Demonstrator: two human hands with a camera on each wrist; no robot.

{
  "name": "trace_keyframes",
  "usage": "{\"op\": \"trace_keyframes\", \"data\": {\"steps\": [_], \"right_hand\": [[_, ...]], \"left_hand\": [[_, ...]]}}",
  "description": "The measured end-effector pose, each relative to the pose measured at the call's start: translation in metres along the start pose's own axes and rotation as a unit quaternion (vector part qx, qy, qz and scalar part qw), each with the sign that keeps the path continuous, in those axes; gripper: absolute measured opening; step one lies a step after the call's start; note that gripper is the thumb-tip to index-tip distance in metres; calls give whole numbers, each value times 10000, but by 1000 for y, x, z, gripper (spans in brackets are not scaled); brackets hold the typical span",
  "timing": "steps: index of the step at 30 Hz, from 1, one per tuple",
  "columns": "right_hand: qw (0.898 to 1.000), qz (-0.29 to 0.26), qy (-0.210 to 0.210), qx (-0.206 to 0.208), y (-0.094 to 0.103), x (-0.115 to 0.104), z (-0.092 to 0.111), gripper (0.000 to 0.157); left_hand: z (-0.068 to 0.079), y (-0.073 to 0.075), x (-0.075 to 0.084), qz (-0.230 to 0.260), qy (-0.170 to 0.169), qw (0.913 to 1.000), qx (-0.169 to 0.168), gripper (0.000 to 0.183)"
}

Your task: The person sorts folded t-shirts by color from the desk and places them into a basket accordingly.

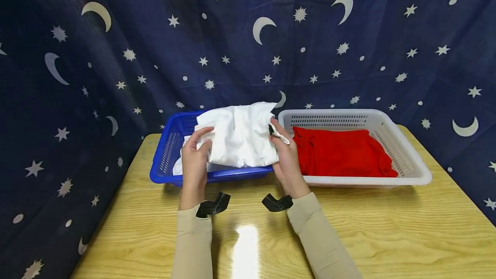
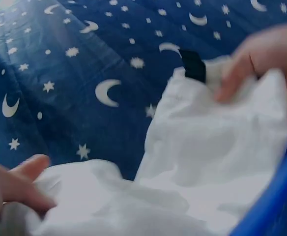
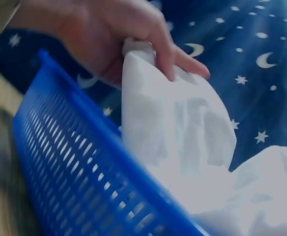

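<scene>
A folded white garment (image 1: 240,134) with a small black tag (image 1: 271,130) spans both hands above the blue basket (image 1: 162,162). My left hand (image 1: 195,162) pinches its left edge, thumb on the near face and fingers at the upper side. At the opposite end my right hand (image 1: 286,156) grips the bunched edge beside the tag. In the right wrist view the garment (image 3: 178,118) hangs from the right fingers, its lower part within the basket's rim (image 3: 109,140). More white cloth (image 1: 178,166) shows in the basket, mostly hidden behind the left hand and the garment.
To the right stands a white basket (image 1: 416,169) with a red folded garment (image 1: 341,152) inside, close against the blue one. Both baskets are on a wooden table (image 1: 387,227). A dark blue curtain (image 1: 232,33) with moons and stars hangs behind and along the left.
</scene>
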State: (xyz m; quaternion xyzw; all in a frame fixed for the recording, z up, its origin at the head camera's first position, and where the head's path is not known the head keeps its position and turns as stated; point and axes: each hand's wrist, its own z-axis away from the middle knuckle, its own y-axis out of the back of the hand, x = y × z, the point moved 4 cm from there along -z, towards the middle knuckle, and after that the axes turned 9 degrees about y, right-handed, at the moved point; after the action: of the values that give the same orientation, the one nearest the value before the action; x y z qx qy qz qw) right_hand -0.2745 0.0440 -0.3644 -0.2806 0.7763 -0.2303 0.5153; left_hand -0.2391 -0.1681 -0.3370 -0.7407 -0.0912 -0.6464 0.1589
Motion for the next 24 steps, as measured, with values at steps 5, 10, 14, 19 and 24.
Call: {"op": "trace_keyframes", "data": {"steps": [5, 10, 14, 19, 24], "right_hand": [[9890, 1380, 329, -410, -4, 5, 0, 40], [9768, 2018, 302, -652, -5, 9, 0, 37], [9728, 2188, 196, -729, -6, 10, 0, 36], [9645, 2491, 52, -874, -5, 11, 1, 35], [9479, 2930, 97, -1245, -8, 11, 2, 34]], "left_hand": [[-2, 3, -5, -1051, 9, 9945, 7, 36], [-4, 6, -8, -1276, 20, 9918, 8, 33], [-5, 11, -9, -1412, 215, 9897, -43, 29], [-6, 16, -9, -1750, 474, 9833, -120, 25], [-6, 22, -9, -2052, 615, 9768, -58, 24]]}}
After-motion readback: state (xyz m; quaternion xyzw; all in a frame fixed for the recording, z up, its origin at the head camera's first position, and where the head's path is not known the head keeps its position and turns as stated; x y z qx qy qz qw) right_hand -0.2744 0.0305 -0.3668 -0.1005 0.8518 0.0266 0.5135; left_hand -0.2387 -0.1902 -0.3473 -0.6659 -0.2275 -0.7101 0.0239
